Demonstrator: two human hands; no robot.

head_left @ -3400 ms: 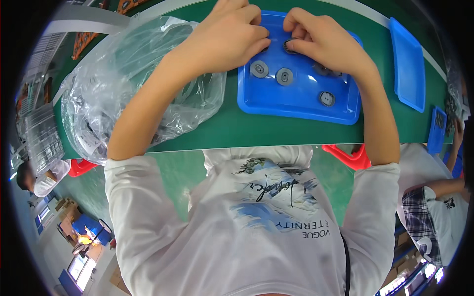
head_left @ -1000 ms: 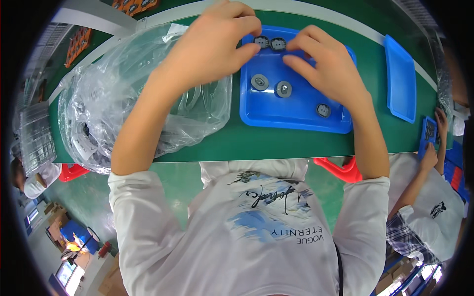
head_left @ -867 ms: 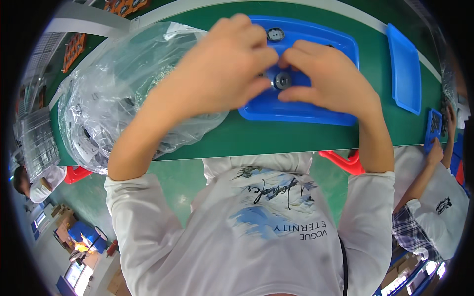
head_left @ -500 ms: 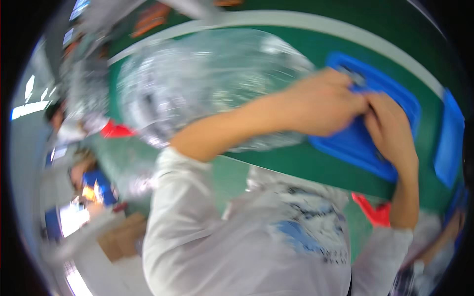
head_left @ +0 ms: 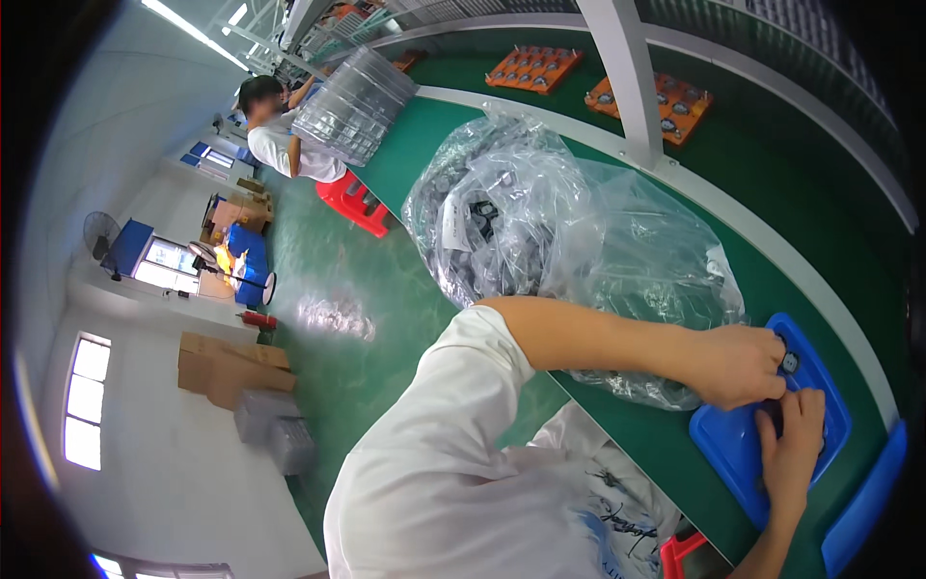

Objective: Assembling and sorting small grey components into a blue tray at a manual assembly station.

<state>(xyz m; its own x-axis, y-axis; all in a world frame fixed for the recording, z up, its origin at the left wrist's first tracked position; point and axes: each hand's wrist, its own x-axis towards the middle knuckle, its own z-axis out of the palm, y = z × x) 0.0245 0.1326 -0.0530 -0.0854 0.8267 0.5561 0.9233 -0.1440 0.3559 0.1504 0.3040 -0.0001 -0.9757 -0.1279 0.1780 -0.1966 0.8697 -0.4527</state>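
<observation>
Over a shallow blue tray (head_left: pixel 719 449) at the right end of the table, my two hands meet, almost touching. My left hand (head_left: pixel 738 367) is closed, fingers curled down; whatever they pinch is hidden. Close to its fingertips lies a small dark round part (head_left: pixel 790 362) in the tray. My right hand (head_left: pixel 796 439) reaches up from the lower edge, fingers stretched and thumb apart, with nothing visible in it. Beside my left forearm spreads a large clear plastic bag (head_left: pixel 656 241), with many small grey and black parts showing through its far end.
The green table (head_left: pixel 637 439) has a white rim rail and an upright post (head_left: pixel 627 77). Orange trays of round parts (head_left: pixel 533 69) sit beyond it. Another blue tray (head_left: pixel 868 502) is at far right. A person (head_left: pixel 289 140) stands by stacked clear trays (head_left: pixel 357 106) near a red stool (head_left: pixel 352 203).
My view has swung left and steadied, so bag, blue tray and hands appear lower and further right. The person and stacked trays show more clearly. Both hands stay together over the blue tray.
</observation>
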